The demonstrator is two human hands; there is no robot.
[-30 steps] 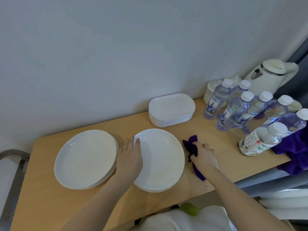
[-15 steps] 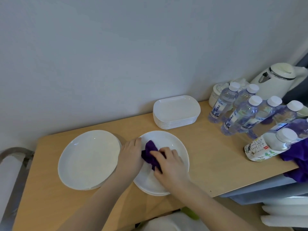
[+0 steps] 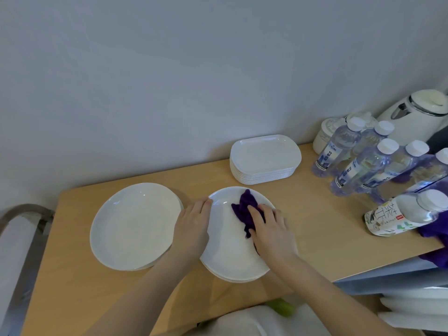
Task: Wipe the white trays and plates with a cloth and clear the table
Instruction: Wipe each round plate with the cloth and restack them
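Observation:
Two stacks of round white plates lie on the wooden table (image 3: 315,226). My left hand (image 3: 194,221) rests flat on the left rim of the right stack (image 3: 228,253). A dark purple cloth (image 3: 242,209) lies on that stack's top plate, and my right hand (image 3: 271,229) presses down on it with fingers spread over the cloth. The left plate stack (image 3: 134,225) lies untouched beside my left hand. Behind, near the wall, stands a stack of white rectangular trays (image 3: 265,158).
Several water bottles (image 3: 363,161) stand at the right, with one labelled bottle (image 3: 402,214) lying on its side. A white kettle (image 3: 419,117) and a white jar (image 3: 327,134) are at the back right. More purple fabric (image 3: 434,238) hangs over the right edge.
My right hand carried the cloth from the table beside the plates onto the right stack, then slid it rightward across the top plate. My left hand stayed on the rim.

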